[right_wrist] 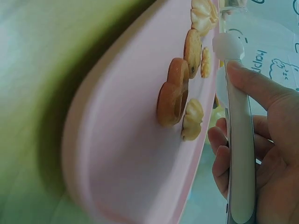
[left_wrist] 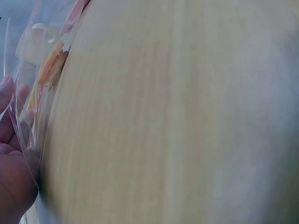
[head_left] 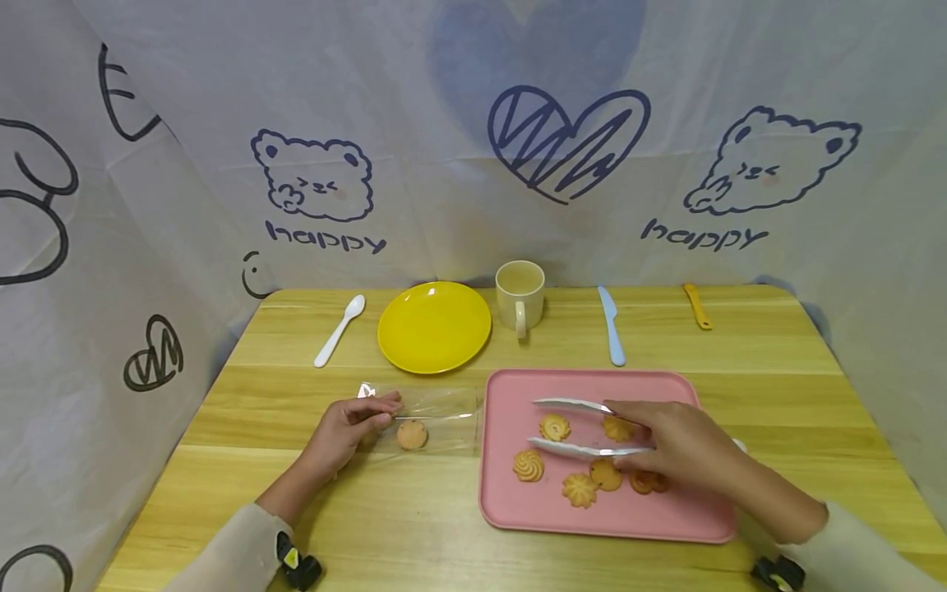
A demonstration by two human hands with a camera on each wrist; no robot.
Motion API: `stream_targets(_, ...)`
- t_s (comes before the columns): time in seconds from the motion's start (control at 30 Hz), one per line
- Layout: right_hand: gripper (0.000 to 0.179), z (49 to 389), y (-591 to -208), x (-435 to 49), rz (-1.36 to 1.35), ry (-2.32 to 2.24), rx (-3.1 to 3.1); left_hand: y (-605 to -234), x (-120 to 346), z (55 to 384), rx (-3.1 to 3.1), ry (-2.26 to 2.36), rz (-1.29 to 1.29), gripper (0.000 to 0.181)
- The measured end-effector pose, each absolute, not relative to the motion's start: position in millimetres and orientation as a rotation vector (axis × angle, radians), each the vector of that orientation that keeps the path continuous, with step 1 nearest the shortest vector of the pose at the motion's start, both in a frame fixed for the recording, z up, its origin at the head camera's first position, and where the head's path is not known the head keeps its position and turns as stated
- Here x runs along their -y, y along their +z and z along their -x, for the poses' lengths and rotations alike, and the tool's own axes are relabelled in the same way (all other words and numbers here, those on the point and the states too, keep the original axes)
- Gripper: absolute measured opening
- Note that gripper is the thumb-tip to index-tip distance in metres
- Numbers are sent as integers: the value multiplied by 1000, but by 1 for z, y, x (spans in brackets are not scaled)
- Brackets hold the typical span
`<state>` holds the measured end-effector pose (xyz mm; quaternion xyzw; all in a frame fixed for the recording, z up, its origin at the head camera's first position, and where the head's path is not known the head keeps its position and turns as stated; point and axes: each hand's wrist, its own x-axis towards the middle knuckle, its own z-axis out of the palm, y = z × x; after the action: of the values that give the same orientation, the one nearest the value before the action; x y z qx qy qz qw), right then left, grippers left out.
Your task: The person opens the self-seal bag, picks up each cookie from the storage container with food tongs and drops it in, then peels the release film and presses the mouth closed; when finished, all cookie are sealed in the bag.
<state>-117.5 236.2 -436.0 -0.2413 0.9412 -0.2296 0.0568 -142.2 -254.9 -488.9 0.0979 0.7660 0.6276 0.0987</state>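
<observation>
My left hand (head_left: 346, 432) pinches the upper edge of a clear plastic bag (head_left: 450, 436) lying on the table. Inside the bag is a round cookie (head_left: 412, 435); the left wrist view shows it from the side. With my right hand (head_left: 684, 444) I grip tongs (head_left: 573, 450), whose white tips are spread apart above the pink tray (head_left: 510, 511). Between the tips, as seen from above, appears a small flower-shaped cookie (head_left: 555, 427). Several more sit on the tray, among them a swirled cookie (head_left: 528, 466) and a ridged cookie (head_left: 579, 490). My hand partly covers brown ring-like cookies (right_wrist: 173, 95).
Behind the bag is a yellow plate (head_left: 434, 327), with a white spoon (head_left: 340, 330) at its left and a cream mug (head_left: 520, 294) at its right. Farther right lie a blue knife (head_left: 611, 326) and an orange-yellow handle (head_left: 697, 307). A printed cloth (head_left: 429, 205) hangs behind the table.
</observation>
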Motion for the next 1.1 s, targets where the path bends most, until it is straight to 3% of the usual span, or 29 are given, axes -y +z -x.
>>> stream_targets(1.1, 67, 118, -436, -250, 716, -659, -2840, -495, 255, 143, -2272, 1886, -306, 26)
